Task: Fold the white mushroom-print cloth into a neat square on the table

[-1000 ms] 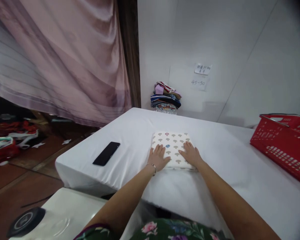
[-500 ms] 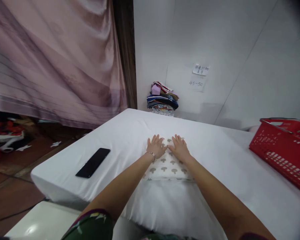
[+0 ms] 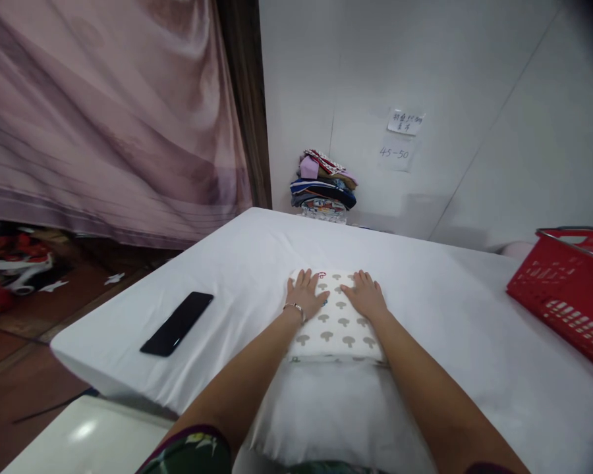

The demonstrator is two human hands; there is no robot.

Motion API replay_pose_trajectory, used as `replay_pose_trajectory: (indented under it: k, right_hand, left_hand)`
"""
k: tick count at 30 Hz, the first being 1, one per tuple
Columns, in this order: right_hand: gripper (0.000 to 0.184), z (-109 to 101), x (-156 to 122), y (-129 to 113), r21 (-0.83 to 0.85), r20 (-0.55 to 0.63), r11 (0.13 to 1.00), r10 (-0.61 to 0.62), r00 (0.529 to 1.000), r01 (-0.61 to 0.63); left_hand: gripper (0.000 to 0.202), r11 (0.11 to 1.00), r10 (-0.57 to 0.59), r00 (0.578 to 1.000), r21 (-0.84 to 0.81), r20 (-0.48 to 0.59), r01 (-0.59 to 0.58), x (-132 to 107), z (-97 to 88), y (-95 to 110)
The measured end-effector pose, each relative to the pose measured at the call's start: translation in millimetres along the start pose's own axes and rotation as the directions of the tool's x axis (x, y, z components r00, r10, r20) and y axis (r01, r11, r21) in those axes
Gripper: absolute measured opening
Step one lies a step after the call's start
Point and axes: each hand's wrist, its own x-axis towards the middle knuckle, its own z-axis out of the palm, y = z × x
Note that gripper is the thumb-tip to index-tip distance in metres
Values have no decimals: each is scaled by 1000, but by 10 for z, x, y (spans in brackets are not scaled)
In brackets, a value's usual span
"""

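Note:
A folded white cloth printed with grey-brown mushroom shapes lies flat near the front edge of the white-covered table. On its left side my left hand rests palm down, fingers spread, with a bracelet at the wrist. My right hand lies open on the cloth's right side, fingers also apart. Small red and blue marks show on the print between the hands. Neither hand grips anything; both press or rest on the fabric.
A black phone lies on the table at left. Folded clothes are stacked against the back wall, below paper notes. A red plastic basket stands at right. A pink curtain hangs at left, and a white stool-like surface is at lower left.
My hands have moved apart, the left toward the cloth's left edge and the right toward its right edge, baring more of the print. The camera view has shifted slightly.

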Motion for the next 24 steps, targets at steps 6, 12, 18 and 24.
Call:
replay_pose_trajectory:
  k: [6, 12, 18, 24]
  right_hand:
    - [76, -3, -13, -6, 7, 17, 1000, 7, 1000, -7]
    - [70, -233, -51, -64, -4, 106, 1000, 6, 994, -6]
    - [69, -308, -620, 18, -56, 13, 984, -167, 986, 168]
    - [68, -59, -1018, 188, -20, 48, 988, -150, 988, 151]
  left_hand:
    - [82, 987, -151, 988, -55, -13, 150, 36, -13, -57]
    - [74, 969, -190, 972, -135, 137, 208, 13, -305, -41]
    - [68, 993, -29, 1000, -116, 0, 29, -658, -340, -93]
    - [66, 990, 26, 1000, -138, 10, -25, -1111, -90, -94]
